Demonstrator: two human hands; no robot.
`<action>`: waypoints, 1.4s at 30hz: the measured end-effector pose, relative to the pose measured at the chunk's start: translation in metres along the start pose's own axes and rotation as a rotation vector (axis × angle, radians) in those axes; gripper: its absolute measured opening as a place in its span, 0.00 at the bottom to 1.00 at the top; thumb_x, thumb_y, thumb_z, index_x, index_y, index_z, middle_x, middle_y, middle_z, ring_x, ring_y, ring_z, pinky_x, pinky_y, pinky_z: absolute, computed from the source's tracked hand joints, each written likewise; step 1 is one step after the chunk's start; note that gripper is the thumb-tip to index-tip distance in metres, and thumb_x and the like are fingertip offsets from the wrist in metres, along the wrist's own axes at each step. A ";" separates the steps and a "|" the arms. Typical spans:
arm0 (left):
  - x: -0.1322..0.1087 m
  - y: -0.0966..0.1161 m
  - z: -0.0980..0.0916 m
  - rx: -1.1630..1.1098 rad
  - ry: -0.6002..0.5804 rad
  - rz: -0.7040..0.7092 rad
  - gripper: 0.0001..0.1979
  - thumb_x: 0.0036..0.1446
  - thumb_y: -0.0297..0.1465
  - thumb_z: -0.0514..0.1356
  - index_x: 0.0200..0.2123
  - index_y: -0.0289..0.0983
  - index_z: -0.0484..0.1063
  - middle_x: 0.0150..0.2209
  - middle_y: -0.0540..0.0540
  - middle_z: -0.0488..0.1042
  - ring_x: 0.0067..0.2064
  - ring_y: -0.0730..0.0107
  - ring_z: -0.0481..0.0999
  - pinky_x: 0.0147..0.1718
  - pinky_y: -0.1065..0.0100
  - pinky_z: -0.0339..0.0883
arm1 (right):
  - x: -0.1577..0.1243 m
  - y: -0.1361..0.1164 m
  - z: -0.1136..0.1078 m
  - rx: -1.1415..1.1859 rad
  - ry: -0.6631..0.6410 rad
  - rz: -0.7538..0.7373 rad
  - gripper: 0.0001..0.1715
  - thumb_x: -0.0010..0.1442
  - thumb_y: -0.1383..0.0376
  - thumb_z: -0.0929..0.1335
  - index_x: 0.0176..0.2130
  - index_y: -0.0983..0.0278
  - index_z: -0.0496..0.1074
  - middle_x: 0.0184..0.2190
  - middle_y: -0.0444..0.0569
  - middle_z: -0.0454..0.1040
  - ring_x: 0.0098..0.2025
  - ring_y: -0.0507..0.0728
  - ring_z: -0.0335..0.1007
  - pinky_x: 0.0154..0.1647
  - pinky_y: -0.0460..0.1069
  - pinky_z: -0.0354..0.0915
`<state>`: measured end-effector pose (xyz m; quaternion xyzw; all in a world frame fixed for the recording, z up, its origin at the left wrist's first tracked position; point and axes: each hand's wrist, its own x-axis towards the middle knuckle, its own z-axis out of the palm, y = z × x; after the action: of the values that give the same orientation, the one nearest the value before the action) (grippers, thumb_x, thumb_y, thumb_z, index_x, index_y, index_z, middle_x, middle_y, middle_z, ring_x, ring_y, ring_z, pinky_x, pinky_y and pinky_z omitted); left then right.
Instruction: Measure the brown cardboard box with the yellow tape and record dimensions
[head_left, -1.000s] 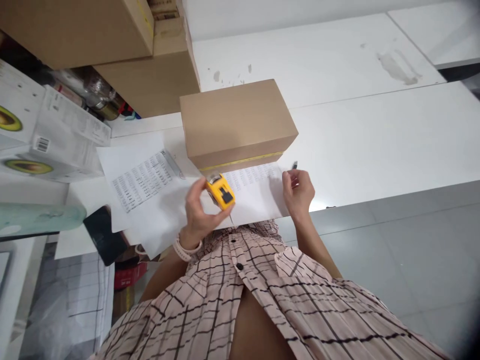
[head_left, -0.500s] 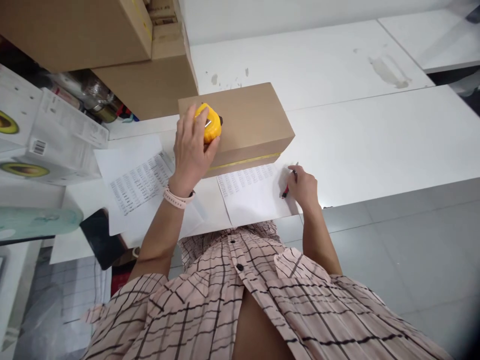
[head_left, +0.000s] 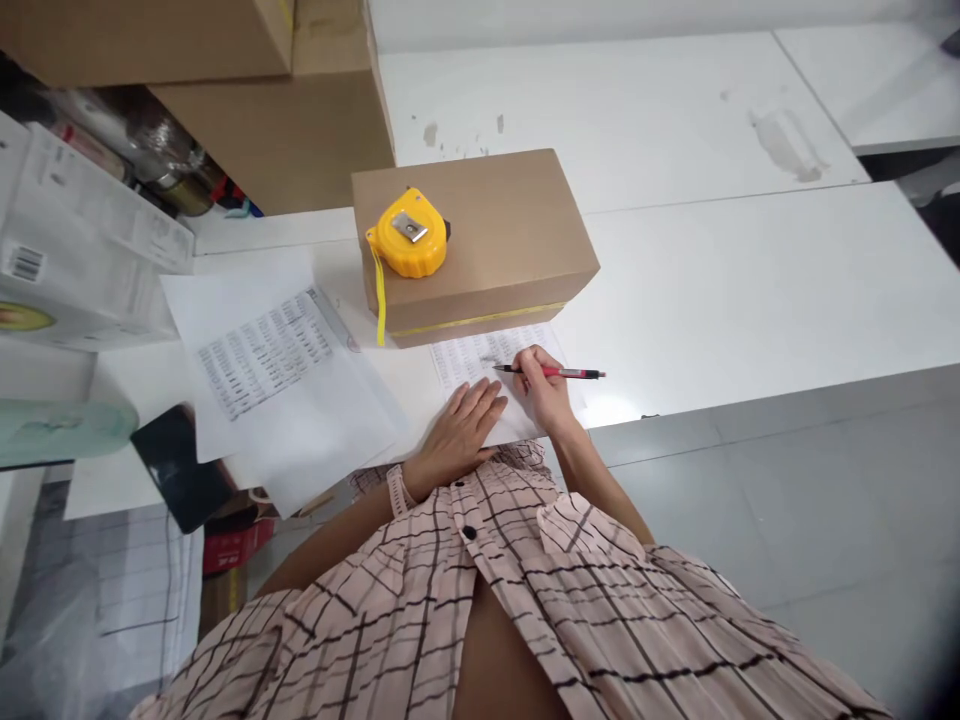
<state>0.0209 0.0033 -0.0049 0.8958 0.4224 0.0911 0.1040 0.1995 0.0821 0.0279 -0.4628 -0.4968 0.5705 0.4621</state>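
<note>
My right hand (head_left: 546,392) grips a red and black pen (head_left: 564,372), its tip over a printed sheet (head_left: 469,358). Flat on the lower left of that sheet lies my left hand (head_left: 463,425), fingers stretched out and holding nothing. Just beyond both hands sits a closed cardboard box (head_left: 487,225), covering the far part of the sheet. A yellow tape measure (head_left: 412,235) rests on the box's top left, its yellow wrist strap (head_left: 380,300) hanging over the near side.
More printed papers (head_left: 262,350) lie to the left, beside a dark phone (head_left: 184,468) at the table edge. Larger cardboard boxes (head_left: 300,130) are stacked at the back left. White cartons (head_left: 82,245) and a pale green bottle (head_left: 67,430) stand at the far left.
My left hand has let go of the tape measure on the box and come down onto the sheet. My right hand has lifted the pen and moved left over the print.
</note>
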 end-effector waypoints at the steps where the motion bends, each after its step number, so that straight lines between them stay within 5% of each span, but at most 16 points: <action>1: 0.001 -0.001 -0.001 0.018 -0.021 -0.003 0.38 0.71 0.51 0.51 0.71 0.28 0.56 0.74 0.30 0.55 0.77 0.45 0.49 0.73 0.43 0.46 | 0.003 0.003 0.004 -0.008 -0.025 0.024 0.25 0.64 0.41 0.68 0.35 0.58 0.70 0.17 0.37 0.63 0.20 0.50 0.59 0.26 0.49 0.62; 5: 0.002 0.000 -0.004 0.062 -0.065 -0.007 0.38 0.72 0.49 0.51 0.72 0.28 0.54 0.74 0.30 0.54 0.77 0.46 0.48 0.74 0.44 0.45 | 0.009 0.010 0.010 -0.108 -0.106 0.068 0.22 0.61 0.45 0.73 0.39 0.59 0.70 0.29 0.44 0.77 0.31 0.54 0.73 0.35 0.51 0.69; 9: 0.002 0.002 -0.002 0.075 -0.069 -0.014 0.39 0.72 0.51 0.50 0.73 0.28 0.53 0.74 0.30 0.54 0.77 0.46 0.50 0.73 0.44 0.44 | 0.011 0.012 0.010 -0.247 -0.024 -0.010 0.18 0.60 0.52 0.74 0.30 0.60 0.68 0.25 0.41 0.71 0.28 0.51 0.66 0.31 0.49 0.64; 13: 0.002 0.001 -0.002 0.072 -0.058 -0.001 0.39 0.72 0.52 0.49 0.72 0.27 0.54 0.74 0.29 0.56 0.76 0.45 0.52 0.73 0.44 0.44 | 0.013 0.011 0.010 -0.264 -0.021 -0.020 0.15 0.60 0.54 0.73 0.33 0.58 0.66 0.24 0.39 0.68 0.26 0.50 0.62 0.29 0.49 0.61; 21: 0.001 0.000 0.000 0.035 -0.040 -0.014 0.39 0.72 0.53 0.47 0.72 0.29 0.55 0.73 0.31 0.57 0.76 0.46 0.52 0.73 0.45 0.44 | 0.015 0.022 0.010 -0.376 0.037 -0.096 0.24 0.61 0.53 0.71 0.24 0.59 0.58 0.20 0.38 0.59 0.25 0.50 0.55 0.29 0.49 0.58; 42: 0.000 -0.002 0.006 -0.013 0.009 -0.010 0.41 0.71 0.55 0.43 0.72 0.29 0.55 0.72 0.30 0.60 0.75 0.46 0.53 0.73 0.44 0.44 | 0.016 0.029 0.010 -0.437 0.031 -0.129 0.22 0.62 0.55 0.71 0.25 0.59 0.59 0.21 0.39 0.60 0.25 0.51 0.56 0.30 0.50 0.59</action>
<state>0.0212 0.0035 -0.0116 0.8925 0.4268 0.0975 0.1083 0.1851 0.0939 -0.0012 -0.5278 -0.6301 0.4114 0.3940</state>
